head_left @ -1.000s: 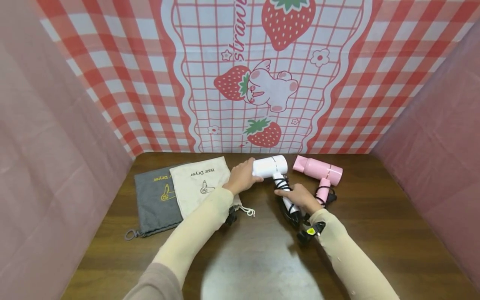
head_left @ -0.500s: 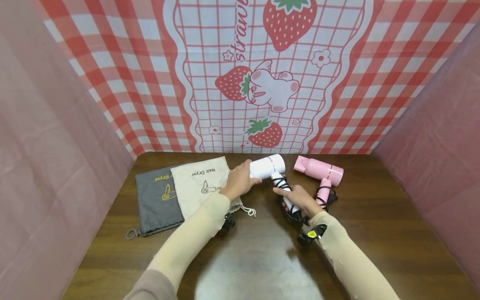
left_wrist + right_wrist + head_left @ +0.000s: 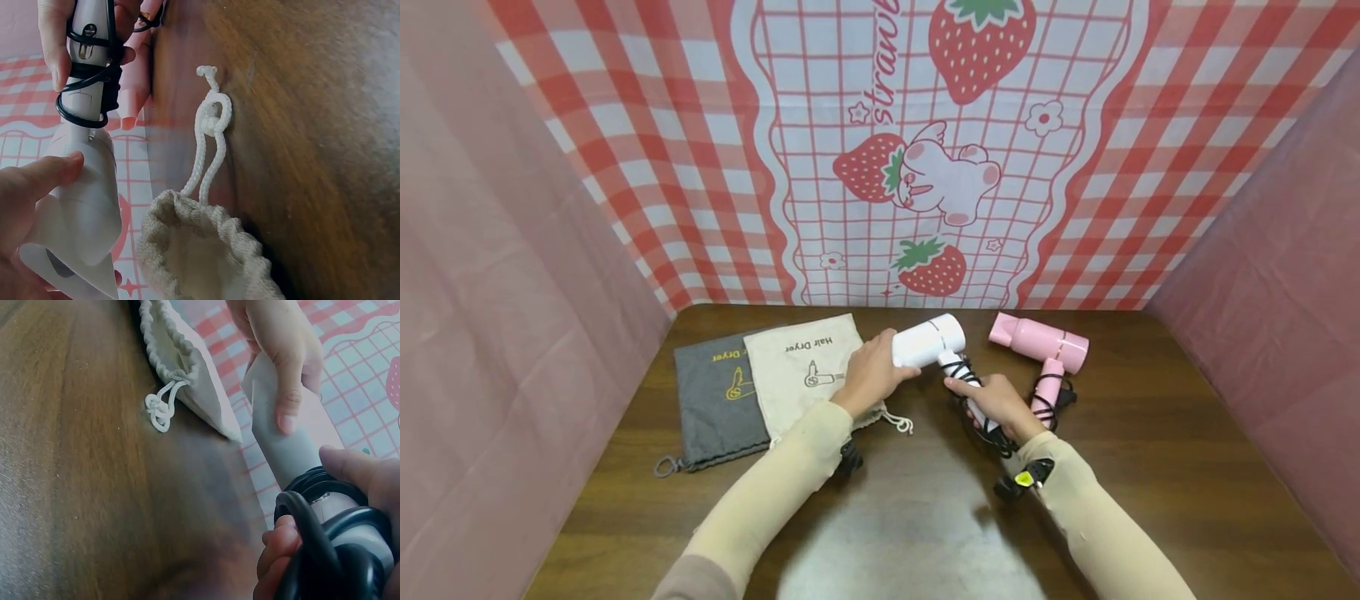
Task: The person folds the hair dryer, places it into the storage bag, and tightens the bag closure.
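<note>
A white hair dryer (image 3: 928, 340) is held between both hands above the table. My left hand (image 3: 874, 367) grips its nozzle end, the thumb lying along the barrel in the left wrist view. Around the handle, wrapped in black cord (image 3: 94, 78), curl the fingers of my right hand (image 3: 996, 398). Left of the dryer lies a cream drawstring bag (image 3: 805, 358) printed "Hair Dryer", partly under my left arm. In the left wrist view its gathered mouth (image 3: 206, 215) gapes, with a knotted white string (image 3: 212, 119).
A grey drawstring bag (image 3: 711, 408) lies partly beneath the cream one. To the right, a pink hair dryer (image 3: 1037, 340) with a cord-wrapped handle rests on the brown wooden table (image 3: 1150, 467). A strawberry-print checked cloth (image 3: 1090, 208) hangs behind, and pink cloth walls stand at both sides.
Both hands have carried the white hair dryer slightly left, toward the cream bag. The bags and the pink hair dryer have stayed in place.
</note>
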